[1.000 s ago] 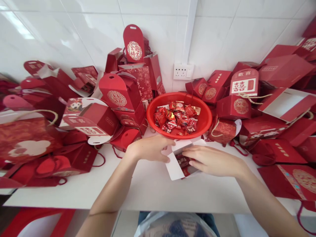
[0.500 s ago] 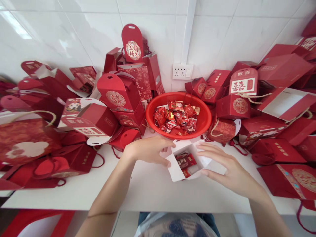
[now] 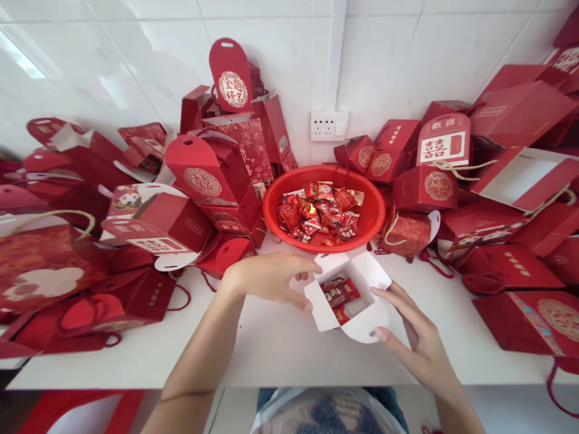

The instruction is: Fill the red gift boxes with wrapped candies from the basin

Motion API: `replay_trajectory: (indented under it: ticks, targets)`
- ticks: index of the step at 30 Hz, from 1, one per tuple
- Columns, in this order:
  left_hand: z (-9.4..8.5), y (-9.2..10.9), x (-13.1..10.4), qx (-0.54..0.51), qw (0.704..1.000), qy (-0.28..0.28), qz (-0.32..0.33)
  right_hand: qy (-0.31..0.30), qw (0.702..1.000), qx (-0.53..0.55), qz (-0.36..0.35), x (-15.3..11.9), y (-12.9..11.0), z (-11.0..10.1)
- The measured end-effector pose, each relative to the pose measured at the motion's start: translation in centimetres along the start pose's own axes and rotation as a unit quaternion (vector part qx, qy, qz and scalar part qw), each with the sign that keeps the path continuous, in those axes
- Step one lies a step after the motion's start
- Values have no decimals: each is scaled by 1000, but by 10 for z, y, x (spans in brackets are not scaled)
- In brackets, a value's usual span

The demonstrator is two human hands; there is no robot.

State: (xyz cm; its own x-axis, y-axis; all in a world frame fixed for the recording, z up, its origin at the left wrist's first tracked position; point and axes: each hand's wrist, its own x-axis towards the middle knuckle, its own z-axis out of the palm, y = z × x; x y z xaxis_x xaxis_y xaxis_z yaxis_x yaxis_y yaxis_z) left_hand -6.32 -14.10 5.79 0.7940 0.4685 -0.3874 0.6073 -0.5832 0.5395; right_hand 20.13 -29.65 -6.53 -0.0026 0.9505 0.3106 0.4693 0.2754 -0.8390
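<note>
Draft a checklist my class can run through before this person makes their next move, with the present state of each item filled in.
1. Box open at the top: ok; its white flaps are spread outward.
2. Contents inside the box: ok; red packets lie in it.
3. Number of packets known: cannot tell; they overlap.
4. Both hands outside the opening: ok; the left hand is at the left flap, the right hand at the right-hand flaps.
5. Basket of wrapped pieces close by: ok; it sits just beyond the box.
6. Box closed: not ok; the opening is uncovered.
</note>
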Motion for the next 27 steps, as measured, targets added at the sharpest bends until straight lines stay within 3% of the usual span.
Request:
replay_trajectory:
  ticks: [11, 18, 21, 23, 25, 27]
  targets:
    - [1, -14, 8, -61, 996, -18, 55, -44, 999, 23, -5, 7, -4, 5]
    - [1, -19, 13, -46, 998, -26, 42, -60, 998, 24, -17, 10, 2, 6]
    - [-4, -12, 10, -27, 998, -13, 54, -63, 998, 20, -14, 11, 5, 5]
    - [-8, -1, 10, -11, 997, 39, 71, -71, 997, 18, -15, 11, 6, 4]
    - [-9, 15, 16, 23, 992, 95, 85, -76, 997, 18, -20, 13, 6, 3]
    - [-4, 32, 30, 99, 987, 102, 78, -78, 996, 16, -28, 15, 6, 2]
